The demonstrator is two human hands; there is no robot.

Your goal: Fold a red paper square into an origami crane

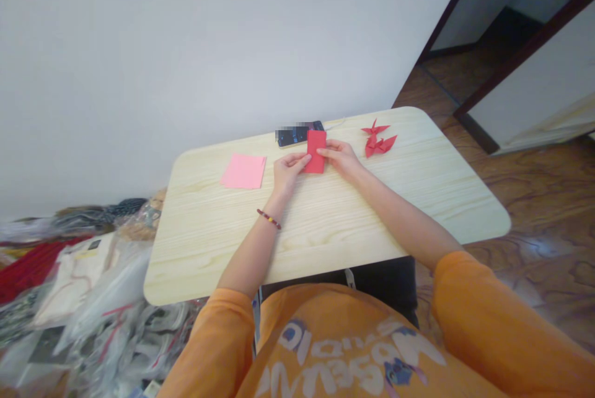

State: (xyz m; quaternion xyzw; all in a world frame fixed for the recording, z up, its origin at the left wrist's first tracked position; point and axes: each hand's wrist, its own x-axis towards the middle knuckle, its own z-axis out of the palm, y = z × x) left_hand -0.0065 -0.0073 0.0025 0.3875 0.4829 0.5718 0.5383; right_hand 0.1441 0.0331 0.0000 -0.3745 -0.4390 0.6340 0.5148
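A folded red paper rectangle (pixel 316 149) lies on the light wooden table (pixel 325 224). My left hand (pixel 287 172) pinches its lower left edge with curled fingers. My right hand (pixel 341 157) presses fingertips against its right edge, fingers bent. Both hands touch the red paper from either side.
A pink paper stack (pixel 243 171) lies left of my hands. Two folded red paper cranes (pixel 377 139) sit to the right. A dark phone (pixel 297 134) rests by the wall behind the red paper. Plastic bags and clutter (pixel 74 299) cover the floor at left.
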